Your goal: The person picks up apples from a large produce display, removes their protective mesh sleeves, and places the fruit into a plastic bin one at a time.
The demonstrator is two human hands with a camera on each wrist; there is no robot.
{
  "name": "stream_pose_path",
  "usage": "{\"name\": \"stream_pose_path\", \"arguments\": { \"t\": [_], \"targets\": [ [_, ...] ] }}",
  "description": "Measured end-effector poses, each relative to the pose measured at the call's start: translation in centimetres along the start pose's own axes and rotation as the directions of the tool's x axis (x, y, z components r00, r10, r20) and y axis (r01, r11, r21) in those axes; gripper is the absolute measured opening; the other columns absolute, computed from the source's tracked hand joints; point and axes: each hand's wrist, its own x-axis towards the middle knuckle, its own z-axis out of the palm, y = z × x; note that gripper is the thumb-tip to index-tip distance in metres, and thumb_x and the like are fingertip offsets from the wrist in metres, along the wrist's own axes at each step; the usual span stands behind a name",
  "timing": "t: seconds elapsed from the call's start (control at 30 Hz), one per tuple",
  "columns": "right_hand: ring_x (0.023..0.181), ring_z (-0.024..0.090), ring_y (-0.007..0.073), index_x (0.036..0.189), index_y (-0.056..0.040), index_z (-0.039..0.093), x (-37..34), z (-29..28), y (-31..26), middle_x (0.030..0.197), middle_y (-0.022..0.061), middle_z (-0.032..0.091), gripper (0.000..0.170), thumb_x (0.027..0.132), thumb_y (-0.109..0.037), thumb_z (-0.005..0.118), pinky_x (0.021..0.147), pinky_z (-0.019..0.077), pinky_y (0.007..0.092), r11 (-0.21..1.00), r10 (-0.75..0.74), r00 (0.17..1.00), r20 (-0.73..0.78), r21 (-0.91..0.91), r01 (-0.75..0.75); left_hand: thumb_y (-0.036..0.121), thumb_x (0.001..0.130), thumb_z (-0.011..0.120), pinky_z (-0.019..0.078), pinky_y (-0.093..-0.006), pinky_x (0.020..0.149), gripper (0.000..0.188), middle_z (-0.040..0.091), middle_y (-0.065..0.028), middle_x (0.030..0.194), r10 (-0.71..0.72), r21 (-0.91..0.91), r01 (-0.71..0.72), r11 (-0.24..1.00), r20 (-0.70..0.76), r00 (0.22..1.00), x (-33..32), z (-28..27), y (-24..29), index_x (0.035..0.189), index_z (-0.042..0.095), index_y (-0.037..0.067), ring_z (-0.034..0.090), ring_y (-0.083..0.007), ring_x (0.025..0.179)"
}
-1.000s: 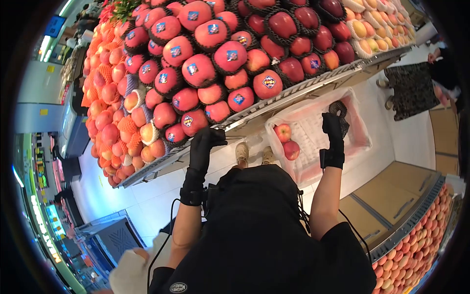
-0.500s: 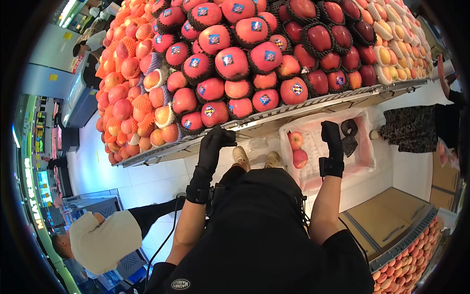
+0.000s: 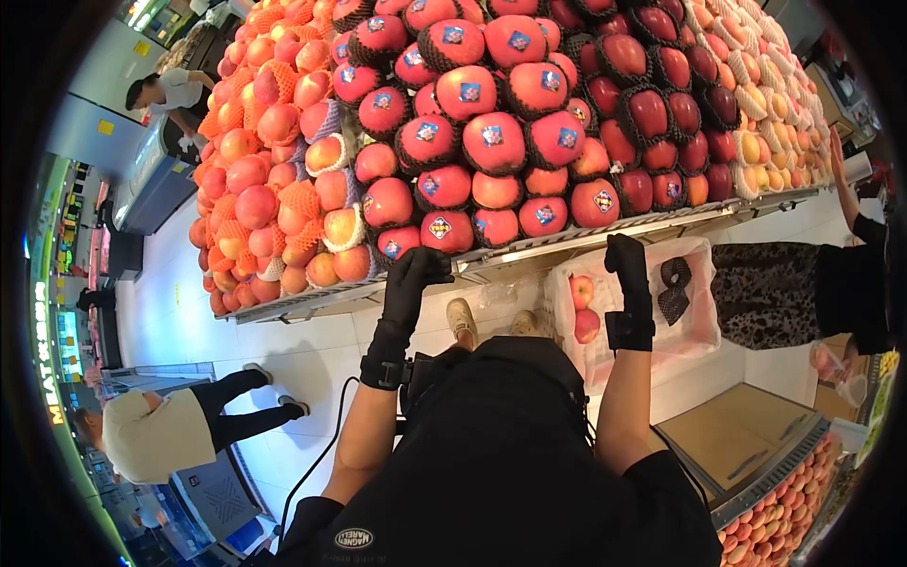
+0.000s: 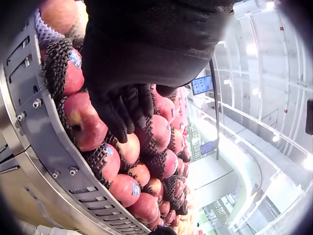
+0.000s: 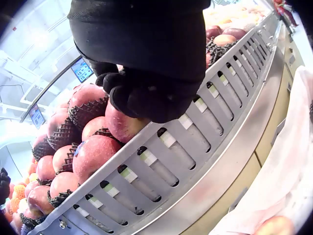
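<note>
My black-gloved left hand (image 3: 413, 288) is at the front rail of the fruit display, its fingers loosely curled and holding nothing. In the left wrist view its fingers (image 4: 122, 110) overlap red apples (image 4: 85, 122) in black foam nets. My right hand (image 3: 628, 274), also black-gloved, is over the left part of a lined crate (image 3: 704, 326), fingers curled with nothing seen in them. In the right wrist view an apple (image 5: 122, 122) shows just behind its fingers. Two red apples (image 3: 586, 326) and black foam netting (image 3: 673, 291) lie in the crate.
A slotted metal rail (image 5: 166, 152) edges the display. Orange-netted fruit (image 3: 293, 203) is piled left, darker apples (image 3: 648, 113) and pale-netted fruit (image 3: 761, 142) right. A person in a patterned skirt (image 3: 765, 298) stands beside the crate; another in a white shirt (image 3: 156, 435) is behind left.
The head view has shifted, so the display sits lower in it. My right hand has moved left, away from the black netting in the crate. The white-shirted person has come into fuller view.
</note>
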Motion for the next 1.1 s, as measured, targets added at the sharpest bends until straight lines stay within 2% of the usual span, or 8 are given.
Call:
{"name": "stream_pose_path", "arguments": {
  "t": [0.1, 0.2, 0.37, 0.43, 0.5, 0.73, 0.87, 1.1],
  "targets": [
    [0.049, 0.043, 0.0093, 0.064, -0.0047, 0.051, 0.1, 1.9, -1.1, 0.056, 0.0001, 0.048, 0.029, 0.089, -0.019, 0.054, 0.049, 0.0339, 0.0266, 0.998, -0.050, 0.999, -0.011, -0.047, 0.049, 0.028, 0.099, 0.047, 0.0546, -0.0360, 0.078, 0.030, 0.064, -0.0086, 0.096, 0.029, -0.002, -0.029, 1.000, 0.013, 1.000, 0.6, -0.8, 1.1, 0.103, 0.060, 0.001, 0.063, -0.0185, 0.088],
    [0.052, 0.047, 0.0097, 0.069, -0.0031, 0.055, 0.4, 3.2, -1.5, 0.059, 0.0017, 0.052, 0.027, 0.090, -0.019, 0.053, 0.051, 0.0367, 0.0261, 0.990, -0.138, 0.989, 0.044, 0.040, 0.137, 0.026, 0.099, 0.045, 0.0535, -0.0352, 0.081, 0.029, 0.064, -0.0091, 0.100, 0.021, -0.013, -0.021, 1.000, 0.015, 1.000, 1.3, -1.9, 1.8, 0.105, 0.059, 0.001, 0.063, -0.0192, 0.093],
    [0.060, 0.055, 0.0104, 0.089, -0.0018, 0.062, 0.9, 5.3, -2.5, 0.066, 0.0033, 0.057, 0.014, 0.086, -0.014, 0.055, 0.056, 0.0431, 0.0242, 0.988, -0.150, 0.988, 0.040, 0.054, 0.148, 0.023, 0.098, 0.047, 0.0524, -0.0319, 0.081, 0.026, 0.063, -0.0089, 0.105, 0.003, -0.011, -0.003, 1.000, -0.010, 1.000, 2.6, -3.7, 2.9, 0.110, 0.057, 0.002, 0.062, -0.0172, 0.093],
    [0.060, 0.055, 0.0102, 0.090, -0.0018, 0.062, 0.9, 6.4, -3.2, 0.068, 0.0028, 0.058, 0.013, 0.085, -0.012, 0.055, 0.056, 0.0430, 0.0240, 0.988, -0.147, 0.988, 0.045, 0.049, 0.144, 0.020, 0.096, 0.051, 0.0529, -0.0319, 0.079, 0.025, 0.062, -0.0085, 0.105, -0.022, -0.041, 0.022, 0.999, -0.004, 1.000, 3.0, -4.4, 3.7, 0.113, 0.055, 0.002, 0.061, -0.0165, 0.093],
    [0.062, 0.055, 0.0098, 0.092, -0.0013, 0.062, 1.0, 7.5, -4.0, 0.071, 0.0019, 0.059, 0.014, 0.083, -0.010, 0.056, 0.056, 0.0430, 0.0234, 0.986, -0.160, 0.985, 0.065, 0.065, 0.156, 0.018, 0.095, 0.054, 0.0533, -0.0322, 0.078, 0.026, 0.062, -0.0084, 0.106, 0.029, -0.050, -0.028, 0.998, 0.014, 1.000, 3.7, -5.0, 4.1, 0.115, 0.054, 0.002, 0.061, -0.0168, 0.093],
    [0.065, 0.055, 0.0092, 0.095, -0.0010, 0.062, 0.6, 12.4, -6.6, 0.077, 0.0023, 0.060, 0.015, 0.083, -0.011, 0.060, 0.059, 0.0446, 0.0244, 0.986, -0.164, 0.985, -0.055, -0.023, 0.163, 0.013, 0.092, 0.057, 0.0541, -0.0337, 0.077, 0.029, 0.058, -0.0099, 0.110, 0.106, -0.058, -0.103, 0.993, 0.053, 0.993, 5.7, -7.7, 5.5, 0.119, 0.050, 0.002, 0.061, -0.0187, 0.094],
    [0.065, 0.055, 0.0095, 0.088, -0.0016, 0.057, 0.4, 14.7, -7.5, 0.076, 0.0027, 0.058, 0.012, 0.083, -0.012, 0.063, 0.060, 0.0462, 0.0259, 0.974, -0.219, 0.972, -0.087, -0.071, 0.213, 0.008, 0.089, 0.060, 0.0542, -0.0345, 0.079, 0.034, 0.055, -0.0105, 0.115, 0.142, -0.089, -0.134, 0.987, 0.091, 0.986, 6.7, -9.1, 5.7, 0.121, 0.048, 0.002, 0.059, -0.0191, 0.096],
    [0.061, 0.057, 0.0111, 0.084, -0.0024, 0.055, 1.1, 17.2, -9.2, 0.070, 0.0039, 0.057, 0.015, 0.087, -0.016, 0.062, 0.053, 0.0467, 0.0264, 0.982, -0.186, 0.981, -0.048, -0.018, 0.186, 0.003, 0.084, 0.065, 0.0498, -0.0305, 0.084, 0.043, 0.054, -0.0083, 0.115, 0.172, -0.069, -0.167, 0.984, 0.070, 0.983, 8.5, -9.3, 6.4, 0.123, 0.047, 0.003, 0.056, -0.0157, 0.098]
  ]
}}
